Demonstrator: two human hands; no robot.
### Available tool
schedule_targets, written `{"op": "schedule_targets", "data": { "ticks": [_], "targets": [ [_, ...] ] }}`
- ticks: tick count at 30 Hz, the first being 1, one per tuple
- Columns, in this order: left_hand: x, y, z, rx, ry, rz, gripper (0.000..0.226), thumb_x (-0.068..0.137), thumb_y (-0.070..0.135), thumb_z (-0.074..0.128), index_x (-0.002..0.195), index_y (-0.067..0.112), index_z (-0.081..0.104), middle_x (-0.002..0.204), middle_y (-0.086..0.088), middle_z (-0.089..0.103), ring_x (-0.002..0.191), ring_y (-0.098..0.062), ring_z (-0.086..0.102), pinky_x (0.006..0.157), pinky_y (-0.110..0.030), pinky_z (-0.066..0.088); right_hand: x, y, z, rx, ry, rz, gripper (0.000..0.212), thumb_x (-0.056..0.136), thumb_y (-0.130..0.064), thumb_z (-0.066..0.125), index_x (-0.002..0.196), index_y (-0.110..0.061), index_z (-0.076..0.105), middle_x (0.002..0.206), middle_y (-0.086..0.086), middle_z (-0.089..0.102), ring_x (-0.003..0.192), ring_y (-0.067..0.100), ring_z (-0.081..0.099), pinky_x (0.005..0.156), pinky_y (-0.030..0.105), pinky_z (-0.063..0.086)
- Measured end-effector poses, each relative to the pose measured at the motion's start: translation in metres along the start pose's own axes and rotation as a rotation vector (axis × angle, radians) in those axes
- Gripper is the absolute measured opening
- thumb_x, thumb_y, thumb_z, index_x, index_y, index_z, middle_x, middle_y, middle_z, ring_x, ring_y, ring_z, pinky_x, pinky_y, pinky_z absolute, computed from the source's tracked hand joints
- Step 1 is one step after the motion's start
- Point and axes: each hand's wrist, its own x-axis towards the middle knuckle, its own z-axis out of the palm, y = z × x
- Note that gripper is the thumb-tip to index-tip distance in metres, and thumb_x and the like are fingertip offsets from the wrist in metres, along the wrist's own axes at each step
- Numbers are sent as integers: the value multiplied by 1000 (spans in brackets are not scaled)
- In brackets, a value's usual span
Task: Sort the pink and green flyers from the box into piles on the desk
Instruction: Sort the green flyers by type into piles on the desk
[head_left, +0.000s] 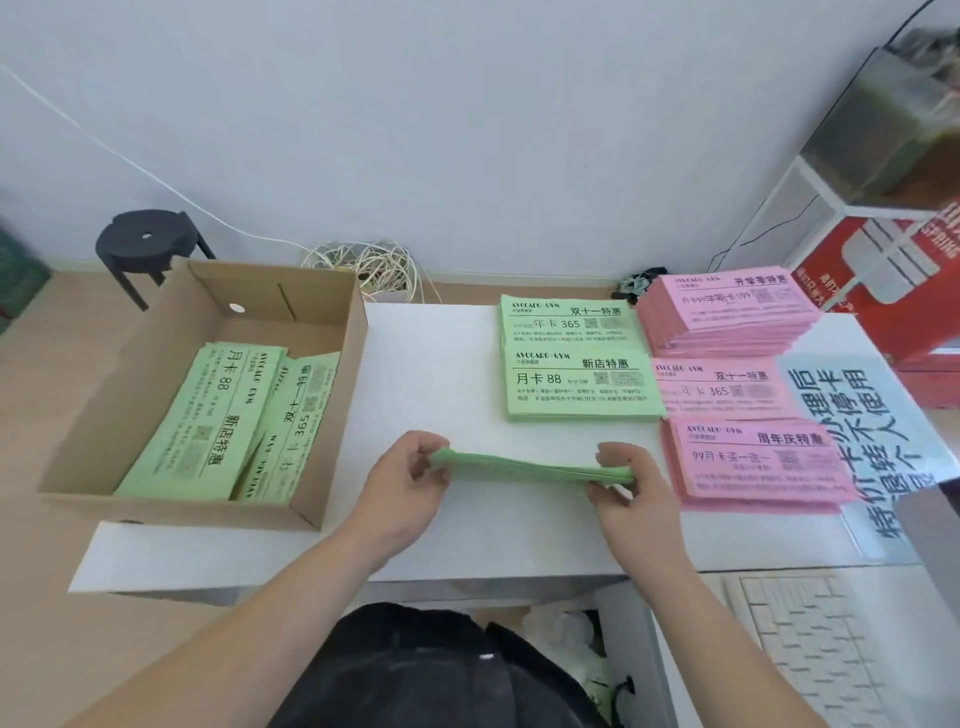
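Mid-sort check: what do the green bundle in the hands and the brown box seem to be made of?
The thin green flyer stack, pinched at its ends by the left hand and right hand, looks like matte uncoated paper: layered edges, a slight bend, no glare. The open brown box looks like plain cardboard, probably corrugated: dull kraft surface, creased flaps, thick walls.

The green stack (530, 472) before me is thin matt paper, as are the pink flyers (753, 467), both printed in black. The box (171, 512) is plain brown cardboard, dull and slightly rough. My counter (441, 364) is white, smooth and matt. The blue sheet (857, 415) carries a faint sheen. The keyboard (810, 639) looks like cream plastic; the stool (148, 241), matt black. The red carton (883, 270) is printed card.
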Motion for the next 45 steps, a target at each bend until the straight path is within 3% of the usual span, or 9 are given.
{"op": "schedule_targets", "data": {
  "ticks": [4,10,15,18,22,27,34,40,45],
  "targets": [
    [0,-6,13,15,13,25,22,103,16,58,118,32,60,118,19,66,115,5,57,98,-21,43,0,7,8,191,69,136,54,92,-7,72,137,-29,51,124,-12,65,116,8,61,102,27,45],
    [2,0,17,64,118,40,24,107,21,48,129,27,54,119,9,66,116,-8,58,97,-30,47,11,2,16,156,83,79,22,98,-3,61,114,-19,62,109,-7,71,112,6,65,86,12,46],
    [0,-6,22,169,64,12,30,107,23,46,137,25,50,118,5,67,107,-16,63,89,-30,48,11,8,23,91,73,104,21,100,-7,58,109,-26,59,109,-8,69,108,7,64,85,25,47],
    [0,2,19,199,84,40,11,108,20,45,110,20,56,95,9,65,83,-11,59,66,-17,41,16,0,19,-65,95,70,17,101,-10,55,94,-26,56,93,-5,66,89,20,63,69,32,45],
    [2,8,11,187,46,29,31,106,16,50,77,26,48,65,13,49,53,-2,41,51,-16,31,26,-2,5,-301,-36,117,11,99,-10,55,104,-18,59,95,-5,65,91,24,63,78,39,52],
    [13,-6,8,375,68,-65,13,103,21,53,97,22,65,84,6,68,75,-14,62,63,-29,46,17,-4,8,-840,-100,-34,57,98,-28,59,151,-20,40,139,0,49,126,22,48,91,37,46],
    [-7,-19,22,294,37,18,41,92,26,63,128,46,57,110,14,56,105,-4,57,85,-25,48,-5,-21,53,-751,-419,-228,49,106,-50,42,146,-26,54,141,-8,60,131,16,52,109,32,41],
    [-50,-21,42,294,-195,233,58,99,37,55,150,56,35,156,27,36,144,5,32,116,-24,33,1,-41,48,-573,-442,-45,53,102,-65,36,84,-22,61,77,-6,66,76,15,61,73,33,47],
    [-45,-13,42,160,-16,117,28,101,41,59,128,38,65,128,25,64,117,10,55,94,-18,48,1,-37,49,-555,-403,-36,55,105,-59,34,77,-16,56,71,-3,63,71,17,61,69,34,47]
  ]
}}
